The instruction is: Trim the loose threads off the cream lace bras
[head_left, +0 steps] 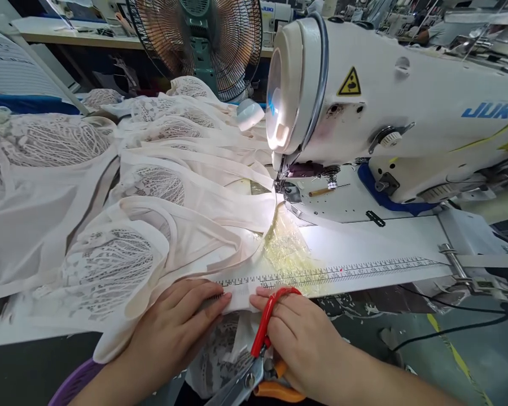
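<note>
The left hand [190, 313] lies at the front edge of the table [393, 239], its thumb and forefinger close together at a white strip [239, 299]; whether they pinch it, I cannot tell. The right hand [307, 335] holds scissors [256, 375], the red handle looped over its fingers and the blades pointing down toward the lower left, while its fingertips reach the other side of the strip. That strip lies between the two hands, over the ruler [342, 274] marked along the table edge. An off-white bra [118, 270] with lace cups lies beside the left hand, with more bras [165, 127] heaped behind it. A strap [275, 208] runs to the needle area of the sewing machine [381, 96]. A fan [201, 42] stands behind the heap, and a purple basket [76, 383] shows below the left forearm.
</note>
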### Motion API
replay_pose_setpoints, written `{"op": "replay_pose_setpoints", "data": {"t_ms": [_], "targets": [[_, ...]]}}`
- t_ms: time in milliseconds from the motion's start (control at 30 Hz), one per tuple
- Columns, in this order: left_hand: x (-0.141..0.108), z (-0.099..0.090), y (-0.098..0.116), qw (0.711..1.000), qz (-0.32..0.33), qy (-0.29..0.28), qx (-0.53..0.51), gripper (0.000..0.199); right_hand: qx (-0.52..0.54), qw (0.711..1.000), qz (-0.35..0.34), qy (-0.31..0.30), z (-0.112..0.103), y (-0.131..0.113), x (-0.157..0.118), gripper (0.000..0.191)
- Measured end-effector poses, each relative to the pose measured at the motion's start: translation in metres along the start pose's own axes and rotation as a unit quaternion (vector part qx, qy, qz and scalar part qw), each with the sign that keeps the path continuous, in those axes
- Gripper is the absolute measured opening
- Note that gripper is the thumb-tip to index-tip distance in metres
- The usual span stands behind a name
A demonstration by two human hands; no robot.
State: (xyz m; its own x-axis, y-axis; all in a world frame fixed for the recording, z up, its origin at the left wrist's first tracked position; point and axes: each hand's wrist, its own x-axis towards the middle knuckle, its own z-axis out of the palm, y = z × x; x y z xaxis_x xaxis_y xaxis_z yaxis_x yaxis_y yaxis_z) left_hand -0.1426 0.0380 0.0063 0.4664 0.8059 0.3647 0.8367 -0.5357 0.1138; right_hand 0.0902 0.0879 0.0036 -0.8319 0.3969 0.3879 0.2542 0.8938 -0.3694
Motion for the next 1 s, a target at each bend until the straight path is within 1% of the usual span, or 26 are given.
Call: {"op": "replay_pose_setpoints", "data": {"t_ms": [267,433,567,633,733,833,867,933,1000], "targets": [[0.001,-0.002,0.002,1.0,-0.005,-0.006,-0.019,0.028,0.0,1.0,-0.004,-0.007,-0.001,-0.002,0.002,0.038],[0.004,-0.002,0.008,0.999,-0.043,-0.002,-0.02,0.021,0.025,1.0,0.002,-0.004,0.0,-0.001,0.0,0.039],[0.004,0.001,0.013,0.998,-0.056,0.011,0.006,0.018,0.047,0.999,0.0,0.011,-0.003,-0.003,-0.003,0.045],[0.002,0.003,0.016,0.997,-0.062,0.017,0.033,0.017,0.056,0.998,0.002,0.029,-0.006,-0.005,-0.009,0.041],[0.001,0.006,0.023,0.991,-0.094,0.031,0.09,0.019,0.066,0.996,0.052,0.039,-0.012,-0.013,-0.024,0.026],[0.003,0.006,0.03,0.982,-0.14,0.056,0.115,0.023,0.099,0.987,0.123,0.005,-0.018,-0.022,-0.039,0.014],[0.005,0.006,0.033,0.981,-0.148,0.063,0.108,0.02,0.124,0.981,0.147,-0.004,-0.02,-0.025,-0.043,0.011],[0.008,0.004,0.039,0.985,-0.14,0.08,0.068,0.015,0.177,0.965,0.193,0.003,-0.024,-0.032,-0.051,0.005],[0.01,0.0,0.045,0.987,-0.117,0.106,-0.019,0.013,0.216,0.95,0.224,0.024,-0.029,-0.036,-0.06,0.008]]}}
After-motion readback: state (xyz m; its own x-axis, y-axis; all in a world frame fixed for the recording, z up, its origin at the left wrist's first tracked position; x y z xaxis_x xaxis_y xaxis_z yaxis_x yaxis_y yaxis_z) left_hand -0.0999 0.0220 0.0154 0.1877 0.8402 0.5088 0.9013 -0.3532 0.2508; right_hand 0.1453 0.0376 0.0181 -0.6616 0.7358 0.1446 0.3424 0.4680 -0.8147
